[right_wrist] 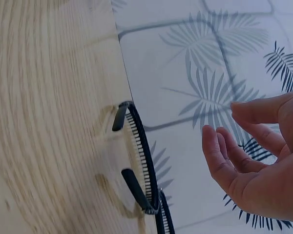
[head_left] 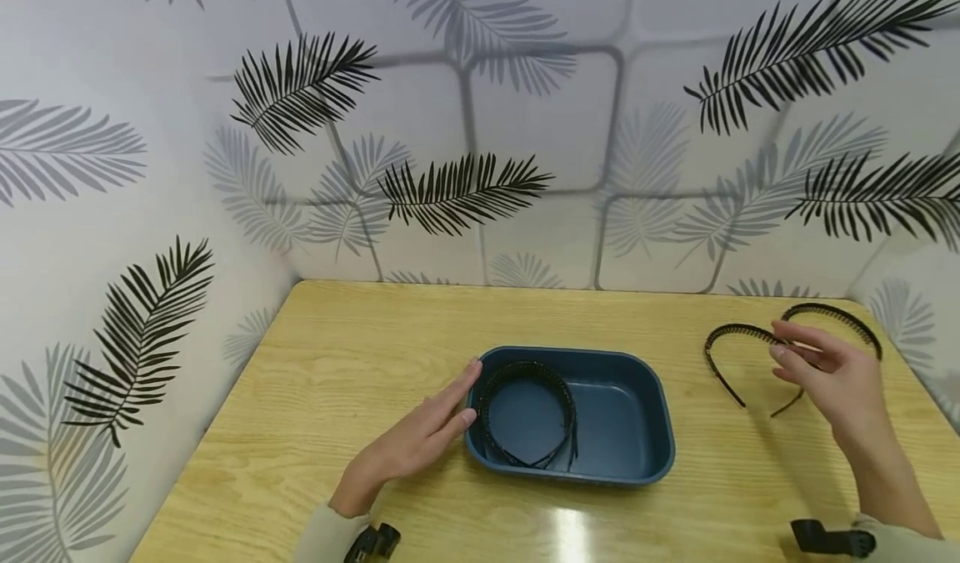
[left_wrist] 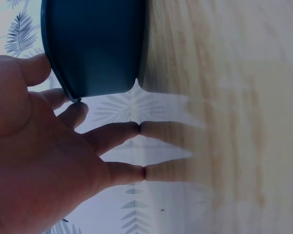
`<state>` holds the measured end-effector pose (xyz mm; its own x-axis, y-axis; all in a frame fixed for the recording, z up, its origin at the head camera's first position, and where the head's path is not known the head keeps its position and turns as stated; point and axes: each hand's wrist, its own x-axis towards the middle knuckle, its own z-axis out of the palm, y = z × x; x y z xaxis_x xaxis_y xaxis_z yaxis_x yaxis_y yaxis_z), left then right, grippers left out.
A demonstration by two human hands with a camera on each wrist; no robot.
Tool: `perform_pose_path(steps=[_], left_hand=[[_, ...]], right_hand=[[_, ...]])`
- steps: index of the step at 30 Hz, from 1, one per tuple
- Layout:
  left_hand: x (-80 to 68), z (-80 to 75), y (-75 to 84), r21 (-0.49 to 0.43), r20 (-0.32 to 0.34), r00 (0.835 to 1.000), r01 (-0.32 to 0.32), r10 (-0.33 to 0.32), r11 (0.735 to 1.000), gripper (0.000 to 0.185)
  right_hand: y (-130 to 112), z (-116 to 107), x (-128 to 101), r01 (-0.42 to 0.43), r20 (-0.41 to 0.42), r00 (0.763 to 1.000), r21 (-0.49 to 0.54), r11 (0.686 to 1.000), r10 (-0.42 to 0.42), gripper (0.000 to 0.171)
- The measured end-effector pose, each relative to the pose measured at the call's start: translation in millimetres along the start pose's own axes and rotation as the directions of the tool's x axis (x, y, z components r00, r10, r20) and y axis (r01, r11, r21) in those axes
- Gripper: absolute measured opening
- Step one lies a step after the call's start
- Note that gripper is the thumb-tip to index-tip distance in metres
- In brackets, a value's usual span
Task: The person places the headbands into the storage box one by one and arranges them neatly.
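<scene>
My left hand (head_left: 416, 438) touches the left end of a blue rectangular bin (head_left: 615, 421), its fingers spread and mostly straight along the rim. Inside the bin's left half lie black toothed headbands (head_left: 572, 404), nested into a ring. Over at the right, my right hand (head_left: 847, 379) hovers above two more headbands on the table, its fingers loosely bent with nothing between them. The nearer headband (head_left: 710, 353) lies with its ends toward me; the farther headband (head_left: 828, 308) is partly hidden behind the hand. In the right wrist view, a headband (right_wrist: 149, 161) shows its comb teeth, apart from the fingers.
A light wood-grain table (head_left: 322, 363) carries everything. Behind it and at the sides stand pale walls (head_left: 525, 238) with a leaf pattern, meeting the table's back edge. Dark wrist straps (head_left: 832, 538) sit over light sleeves.
</scene>
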<state>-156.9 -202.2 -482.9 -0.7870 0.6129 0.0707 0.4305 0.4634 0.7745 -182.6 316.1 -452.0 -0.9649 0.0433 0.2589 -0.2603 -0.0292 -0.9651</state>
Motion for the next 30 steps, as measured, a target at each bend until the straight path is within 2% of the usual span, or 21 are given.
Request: perform_pose_path(steps=[2, 6, 9, 11, 14, 18, 22, 27, 30], left_hand=[[0.8, -1.4, 0.4, 0.002, 0.002, 1.0, -0.002, 0.002, 1.0, 0.063], [2.1, -3.4, 1.7, 0.0, 0.005, 1.0, -0.004, 0.004, 1.0, 0.063], [2.3, -3.6, 1.6, -0.001, 0.004, 1.0, -0.007, 0.007, 1.0, 0.063], [1.2, -3.0, 1.1, -0.006, 0.006, 1.0, 0.0, 0.0, 1.0, 0.064], [-1.3, -1.3, 0.6, -0.011, 0.006, 1.0, 0.01, -0.01, 1.0, 0.064], [-2.3, 1.0, -1.2, -0.007, 0.001, 1.0, 0.009, -0.009, 1.0, 0.063], [-0.5, 0.2, -2.7, 0.004, -0.003, 1.0, 0.0, 0.0, 1.0, 0.063], [-0.1, -0.4, -1.6, 0.004, -0.007, 1.0, -0.011, 0.011, 1.0, 0.063], [-0.9, -0.4, -0.8, -0.003, -0.006, 1.0, -0.016, 0.016, 1.0, 0.063]], right_hand=[[0, -5, 1, -0.012, -0.013, 1.0, 0.009, 1.0, 0.012, 0.036], [1, -14, 1, -0.077, -0.097, 0.993, -0.14, 0.987, 0.063, 0.035], [4, -20, -1, -0.142, -0.158, 0.983, -0.293, 0.945, 0.098, 0.036], [7, -24, -2, -0.158, -0.166, 0.981, -0.353, 0.922, 0.104, 0.037], [13, -30, -4, -0.157, -0.165, 0.981, -0.387, 0.908, 0.1, 0.037], [22, -37, -6, -0.155, -0.176, 0.98, -0.396, 0.905, 0.091, 0.038], [27, -43, -6, -0.175, -0.192, 0.976, -0.432, 0.885, 0.1, 0.036], [28, -48, -5, -0.225, -0.209, 0.969, -0.505, 0.833, 0.135, 0.033], [27, -49, -3, -0.28, -0.216, 0.958, -0.554, 0.784, 0.19, 0.039]])
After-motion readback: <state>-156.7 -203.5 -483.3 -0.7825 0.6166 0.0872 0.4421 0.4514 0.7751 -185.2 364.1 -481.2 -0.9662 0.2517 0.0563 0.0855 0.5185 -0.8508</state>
